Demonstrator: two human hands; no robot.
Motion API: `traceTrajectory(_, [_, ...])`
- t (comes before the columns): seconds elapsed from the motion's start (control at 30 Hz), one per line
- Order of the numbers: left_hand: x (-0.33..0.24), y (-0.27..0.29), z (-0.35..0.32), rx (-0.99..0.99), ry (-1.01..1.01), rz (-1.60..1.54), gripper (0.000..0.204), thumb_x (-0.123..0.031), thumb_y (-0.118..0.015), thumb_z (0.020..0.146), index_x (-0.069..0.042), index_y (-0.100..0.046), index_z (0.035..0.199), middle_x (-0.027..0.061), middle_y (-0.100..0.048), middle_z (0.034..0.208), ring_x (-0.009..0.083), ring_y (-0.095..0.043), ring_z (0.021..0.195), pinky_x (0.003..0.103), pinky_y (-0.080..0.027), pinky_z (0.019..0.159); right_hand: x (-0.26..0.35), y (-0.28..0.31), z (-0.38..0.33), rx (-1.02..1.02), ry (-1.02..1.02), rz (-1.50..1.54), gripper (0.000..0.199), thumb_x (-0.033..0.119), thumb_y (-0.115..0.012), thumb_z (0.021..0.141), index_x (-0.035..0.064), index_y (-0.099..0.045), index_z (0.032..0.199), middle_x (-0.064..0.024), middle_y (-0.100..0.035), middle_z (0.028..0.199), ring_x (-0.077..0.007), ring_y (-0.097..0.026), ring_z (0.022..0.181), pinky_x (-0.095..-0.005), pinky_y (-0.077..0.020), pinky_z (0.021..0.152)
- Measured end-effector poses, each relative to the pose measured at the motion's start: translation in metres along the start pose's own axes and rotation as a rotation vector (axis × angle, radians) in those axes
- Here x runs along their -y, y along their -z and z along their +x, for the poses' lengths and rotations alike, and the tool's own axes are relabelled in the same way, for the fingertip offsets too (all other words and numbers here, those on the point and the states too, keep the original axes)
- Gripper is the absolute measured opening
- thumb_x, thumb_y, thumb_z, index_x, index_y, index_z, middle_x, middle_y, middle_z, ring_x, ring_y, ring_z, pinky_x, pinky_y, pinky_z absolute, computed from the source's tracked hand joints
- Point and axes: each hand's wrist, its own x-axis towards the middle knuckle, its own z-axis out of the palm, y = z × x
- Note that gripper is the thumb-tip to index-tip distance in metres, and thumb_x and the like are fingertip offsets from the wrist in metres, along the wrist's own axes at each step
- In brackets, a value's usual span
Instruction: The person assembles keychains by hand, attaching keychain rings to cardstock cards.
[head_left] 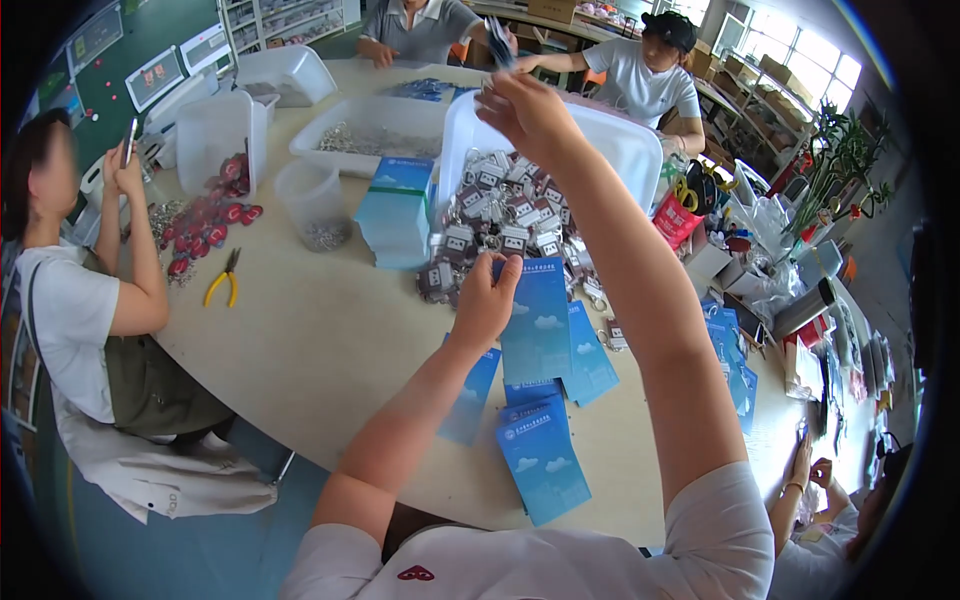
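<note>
My left hand (486, 305) is closed on the edge of a blue card (538, 330) with white clouds, held above the table. My right hand (535, 115) is stretched out over the far side of a white tub (640, 155). Its fingers are bent and slightly blurred, against a thin dark item (500, 45) whose kind I cannot make out; a co-worker's hand is close to it. Robot-faced keychains (510, 205) with metal rings fill the tub and spill over its near edge. More blue cards (545, 465) lie loose on the table below my left hand.
A banded stack of blue cards (395, 210) stands left of the tub, by a clear plastic cup (312, 205). Yellow-handled pliers (224, 280) and red charms (205, 230) lie further left. Several co-workers sit around the table. A cylinder (803, 308) and clutter crowd the right.
</note>
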Motion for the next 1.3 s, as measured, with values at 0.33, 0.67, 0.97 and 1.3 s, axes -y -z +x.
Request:
traceTrajectory(0.33, [0.001, -0.012, -0.002, 0.010, 0.017, -0.236, 0.033, -0.021, -0.056, 0.078, 0.000, -0.048, 0.102, 0.0084, -0.057, 0.078, 0.0156, -0.054, 0.066, 0.030, -0.044, 0.061, 0.044, 0.040, -0.014, -0.023, 0.039, -0.415, 0.031, 0.024, -0.050, 0.089, 0.0063, -0.048, 0.115, -0.0077, -0.057, 0.107, -0.0213, -0.058, 0.096, -0.0336, -0.0472, 0.079])
traceTrajectory(0.67, [-0.012, -0.011, 0.003, 0.096, 0.040, -0.525, 0.015, -0.012, -0.053, 0.086, -0.003, -0.050, 0.097, 0.0041, -0.056, 0.089, 0.0098, -0.050, 0.080, 0.025, -0.041, 0.072, -0.018, 0.190, -0.234, -0.043, -0.128, -1.336, 0.016, 0.015, -0.063, 0.080, 0.0035, -0.064, 0.091, -0.0061, -0.062, 0.078, -0.0144, -0.057, 0.067, -0.0272, -0.0464, 0.060])
traceTrajectory(0.97, [-0.010, -0.017, -0.016, 0.173, -0.040, -0.248, 0.018, -0.012, -0.054, 0.086, -0.001, -0.049, 0.100, 0.0037, -0.057, 0.089, 0.0092, -0.052, 0.081, 0.025, -0.042, 0.074, -0.043, 0.200, -0.238, 0.095, -0.106, -1.476, 0.014, 0.013, -0.060, 0.077, 0.0074, -0.064, 0.089, -0.0086, -0.061, 0.081, -0.0266, -0.058, 0.073, -0.0352, -0.0460, 0.068])
traceTrajectory(1.3, [0.000, -0.017, -0.010, 0.127, 0.005, -0.259, 0.018, -0.012, -0.054, 0.084, 0.000, -0.051, 0.098, 0.0051, -0.056, 0.089, 0.0109, -0.051, 0.079, 0.026, -0.042, 0.072, -0.027, 0.160, -0.218, -0.328, -0.152, -0.459, 0.026, 0.023, -0.055, 0.089, 0.0005, -0.064, 0.095, -0.0039, -0.063, 0.078, -0.0084, -0.058, 0.072, -0.0216, -0.0448, 0.059])
